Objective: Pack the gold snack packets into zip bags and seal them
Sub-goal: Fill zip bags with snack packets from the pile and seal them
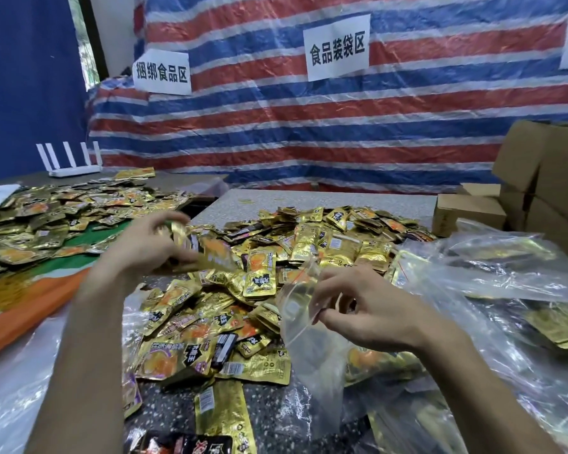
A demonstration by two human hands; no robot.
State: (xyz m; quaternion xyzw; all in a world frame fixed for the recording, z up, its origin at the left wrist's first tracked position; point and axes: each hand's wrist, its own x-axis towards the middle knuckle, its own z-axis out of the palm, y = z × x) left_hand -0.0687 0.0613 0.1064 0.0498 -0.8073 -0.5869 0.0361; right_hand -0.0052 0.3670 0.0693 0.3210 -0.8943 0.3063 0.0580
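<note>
A heap of gold snack packets [312,244] covers the middle of the speckled table [309,199]. My left hand [145,244] grips a small stack of gold packets [204,245], held above the heap and blurred. My right hand [364,309] pinches the rim of a clear zip bag [304,326], which hangs open below and left of it. A red line marks the bag's mouth. I cannot tell whether anything lies inside the bag.
Filled clear bags [492,267] pile up at the right. Cardboard boxes [545,178] stand at the back right. A second spread of gold packets [56,217] lies on the left table, with a white router [73,162] behind. A striped tarp [309,126] forms the back wall.
</note>
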